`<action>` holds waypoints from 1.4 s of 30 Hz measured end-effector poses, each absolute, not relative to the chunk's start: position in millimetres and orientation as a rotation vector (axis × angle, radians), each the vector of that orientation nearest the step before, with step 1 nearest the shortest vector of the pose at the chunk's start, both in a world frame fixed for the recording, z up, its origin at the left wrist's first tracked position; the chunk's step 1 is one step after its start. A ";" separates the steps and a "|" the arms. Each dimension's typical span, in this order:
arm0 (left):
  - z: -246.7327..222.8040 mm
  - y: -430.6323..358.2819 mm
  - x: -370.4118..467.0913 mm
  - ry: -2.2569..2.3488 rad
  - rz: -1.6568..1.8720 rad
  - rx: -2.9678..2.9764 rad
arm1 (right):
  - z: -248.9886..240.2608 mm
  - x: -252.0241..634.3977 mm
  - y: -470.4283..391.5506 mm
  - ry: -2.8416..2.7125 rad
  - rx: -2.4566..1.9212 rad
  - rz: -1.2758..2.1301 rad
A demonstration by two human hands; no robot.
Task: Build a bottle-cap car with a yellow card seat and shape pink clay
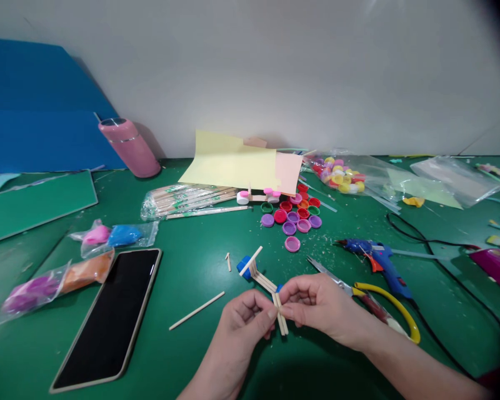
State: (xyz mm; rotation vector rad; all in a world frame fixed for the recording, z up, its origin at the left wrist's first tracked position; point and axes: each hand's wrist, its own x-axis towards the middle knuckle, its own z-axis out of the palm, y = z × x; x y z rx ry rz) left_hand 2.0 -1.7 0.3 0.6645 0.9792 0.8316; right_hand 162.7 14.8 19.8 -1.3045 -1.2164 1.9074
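Note:
Near the front centre, a small construction of pale wooden sticks (265, 282) with blue clay lumps (245, 267) is held between both hands. My left hand (250, 319) pinches its near end from the left, thumb and fingers together. From the right, my right hand (312, 305) pinches the same sticks, thumb and forefinger meeting at them. The construction's far end points up and left, with one stick lying across the blue clay. To its left, a loose stick (196, 310) and a short broken piece (229, 262) lie on the green table (191, 361).
Left: a phone (108, 319), bagged clay (125, 235) and a pink bottle (131, 149). Behind: bundled sticks (187, 200), yellow paper (233, 161), a small stick model (258, 196) and coloured caps (292, 244). Right: scissors (375, 305) and a corded blue glue gun (385, 264).

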 end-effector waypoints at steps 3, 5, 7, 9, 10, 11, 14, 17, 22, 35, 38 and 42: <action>0.3 -2.1 1.8 0.977 0.829 0.668 | 19.7 162.9 14.7 -1.222 -1.298 1.901; -0.1 -2.5 1.7 0.978 0.829 0.672 | 19.7 162.8 14.7 -1.220 -1.298 1.897; -0.4 -3.0 1.6 0.976 0.832 0.678 | 19.7 162.7 14.7 -1.220 -1.299 1.892; -0.5 -3.1 1.6 0.969 0.832 0.690 | 19.7 162.8 14.6 -1.222 -1.295 1.893; -0.4 -2.9 1.7 0.968 0.830 0.696 | 19.6 162.8 14.5 -1.225 -1.293 1.892; -0.3 -2.7 1.8 0.969 0.827 0.702 | 19.5 163.0 14.3 -1.226 -1.291 1.893; -0.6 -1.4 2.3 0.973 0.829 0.708 | 18.5 163.5 13.5 -1.228 -1.284 1.886; -2.5 -0.6 2.6 0.965 0.827 0.717 | 17.3 163.8 13.2 -1.233 -1.273 1.883; -4.7 -1.9 1.9 0.971 0.820 0.726 | 17.1 163.4 14.2 -1.230 -1.270 1.879; -4.3 -1.3 2.1 0.969 0.809 0.729 | 16.6 164.5 12.6 -1.238 -1.269 1.878; -4.1 -1.1 2.4 0.976 0.811 0.721 | 16.3 164.5 12.7 -1.241 -1.279 1.879; -3.3 -1.2 3.4 0.968 0.819 0.675 | 16.1 163.2 11.6 -1.231 -1.291 1.870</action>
